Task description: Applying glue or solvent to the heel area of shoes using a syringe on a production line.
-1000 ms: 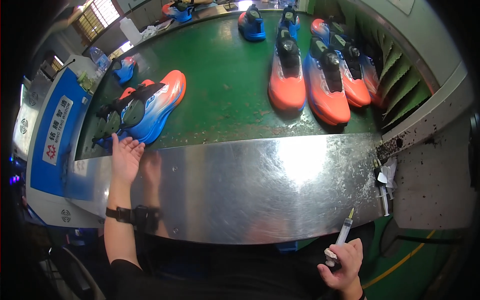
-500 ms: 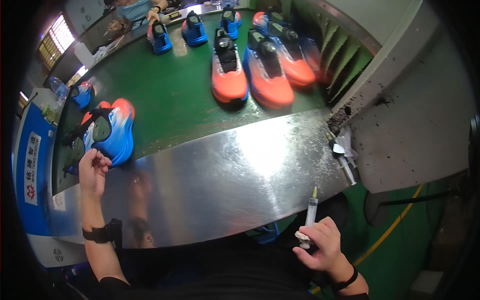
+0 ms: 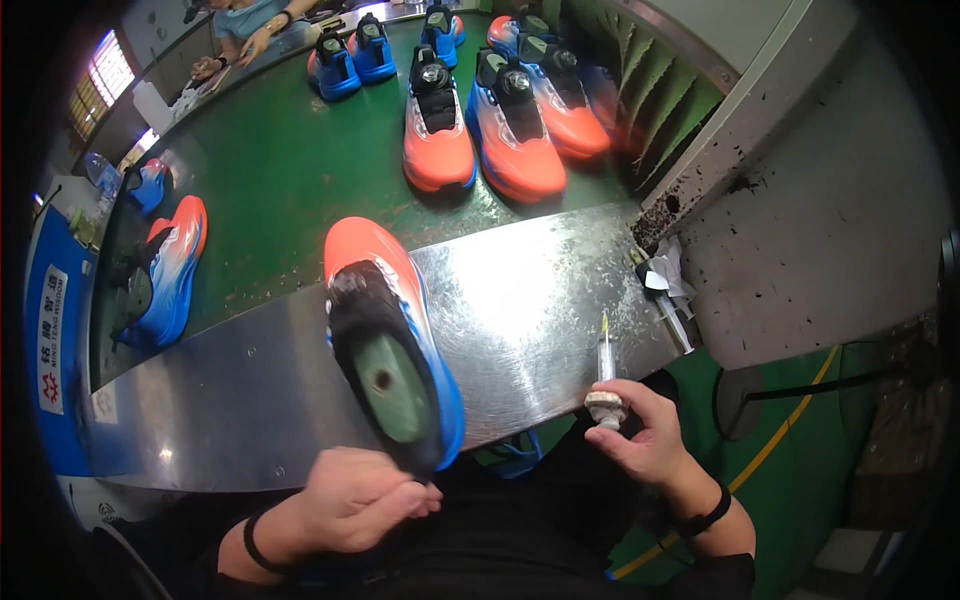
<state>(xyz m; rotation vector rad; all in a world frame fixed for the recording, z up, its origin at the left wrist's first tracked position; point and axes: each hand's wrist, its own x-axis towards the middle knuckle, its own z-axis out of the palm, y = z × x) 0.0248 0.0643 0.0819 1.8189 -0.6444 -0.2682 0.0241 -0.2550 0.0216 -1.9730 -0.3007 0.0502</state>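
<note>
An orange-and-blue sneaker (image 3: 436, 352) with a black collar points its toe away from me, over the metal ledge and the green belt. My left hand (image 3: 362, 500) is closed at its heel; the fingertips are partly hidden. Looking into the shoe, I see a green insole (image 3: 398, 395) with a dark round spot. My right hand (image 3: 645, 430) grips a clear syringe (image 3: 606, 362) near its plunger end, with the yellowish needle tip pointing up and away. A whitish, crusty lump (image 3: 606, 404) surrounds the syringe close to my fingers.
The metal ledge (image 3: 240, 400) borders a green conveyor belt (image 3: 270, 190). Another sneaker (image 3: 180, 270) lies at left; several more, including a front one (image 3: 438, 160), stand farther back. Another syringe (image 3: 672, 318) with white tissue rests at the ledge's right end. A co-worker's hand (image 3: 262, 38) shows beyond.
My left hand has brought one sneaker from the left pair toward me, across the ledge. The syringe has shifted slightly up and left. A far sneaker at the co-worker's side stands closer to its neighbour.
</note>
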